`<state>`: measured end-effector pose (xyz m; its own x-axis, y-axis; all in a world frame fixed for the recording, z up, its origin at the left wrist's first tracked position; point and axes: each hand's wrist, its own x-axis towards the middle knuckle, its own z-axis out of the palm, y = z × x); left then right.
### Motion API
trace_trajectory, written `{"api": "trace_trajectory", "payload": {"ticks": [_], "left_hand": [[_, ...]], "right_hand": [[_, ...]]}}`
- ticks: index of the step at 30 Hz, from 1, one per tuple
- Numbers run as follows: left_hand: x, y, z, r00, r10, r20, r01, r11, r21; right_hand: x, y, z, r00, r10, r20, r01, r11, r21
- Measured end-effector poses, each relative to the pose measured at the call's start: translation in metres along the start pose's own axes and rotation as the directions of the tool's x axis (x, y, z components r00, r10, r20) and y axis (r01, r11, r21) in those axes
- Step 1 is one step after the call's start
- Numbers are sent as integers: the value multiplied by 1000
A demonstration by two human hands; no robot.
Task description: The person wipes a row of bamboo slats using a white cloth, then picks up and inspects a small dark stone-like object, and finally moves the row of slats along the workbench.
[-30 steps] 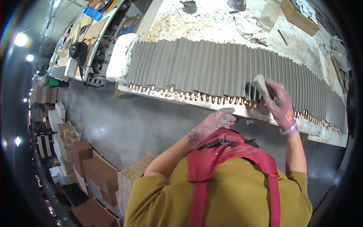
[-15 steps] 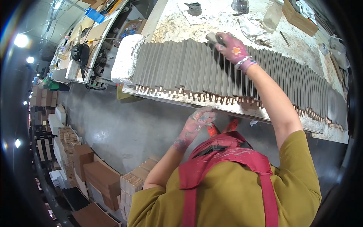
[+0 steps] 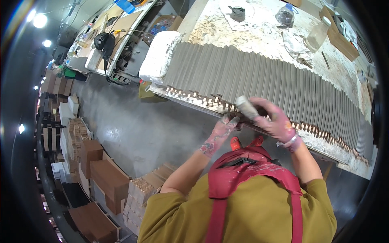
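A long row of grey strips lies side by side across the table, their copper-coloured ends pointing toward me. My right hand, in a pink patterned glove, is closed round a pale, stubby block-like thing over the near edge of the row. Just left of it, at the table's front edge, my left hand in a stained pink glove has its fingers curled together. Something dark shows by its fingertips, too hidden to name.
Behind the row the stained white table bears a dark jar, clear jugs, a rag and a cardboard box. A white wrapped block stands at the row's left end. Brown boxes stand on the floor at left.
My right hand has come from the row's far edge to its near edge, still holding the pale thing. My left hand has moved to the table edge beside it. The view has shifted.
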<state>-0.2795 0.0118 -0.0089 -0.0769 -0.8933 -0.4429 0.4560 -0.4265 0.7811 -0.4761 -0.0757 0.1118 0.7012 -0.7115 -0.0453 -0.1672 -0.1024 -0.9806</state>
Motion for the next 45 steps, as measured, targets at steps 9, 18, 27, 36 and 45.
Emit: {"api": "trace_trajectory", "payload": {"ticks": [9, 18, 27, 36, 45], "left_hand": [[-1, -10, 2, 991, 136, 5, -135, 983, -122], [-6, -23, 11, 963, 242, -118, -259, 952, -163], [-41, -4, -26, 517, 570, -638, -635, 756, 161], [-3, 58, -156, 122, 730, -673, -679, 556, 480], [39, 61, -198, 248, 775, -581, -138, 622, 771]], "right_hand": [[-59, 40, -52, 928, 270, -257, -134, 885, 446], [-77, 36, -111, 966, 158, -203, -108, 965, 241], [48, -13, -115, 926, -370, 73, 365, 830, -422], [242, -13, 34, 693, -474, 544, 718, 386, -579], [333, -1, 67, 618, -363, 698, 785, 231, -575]]}}
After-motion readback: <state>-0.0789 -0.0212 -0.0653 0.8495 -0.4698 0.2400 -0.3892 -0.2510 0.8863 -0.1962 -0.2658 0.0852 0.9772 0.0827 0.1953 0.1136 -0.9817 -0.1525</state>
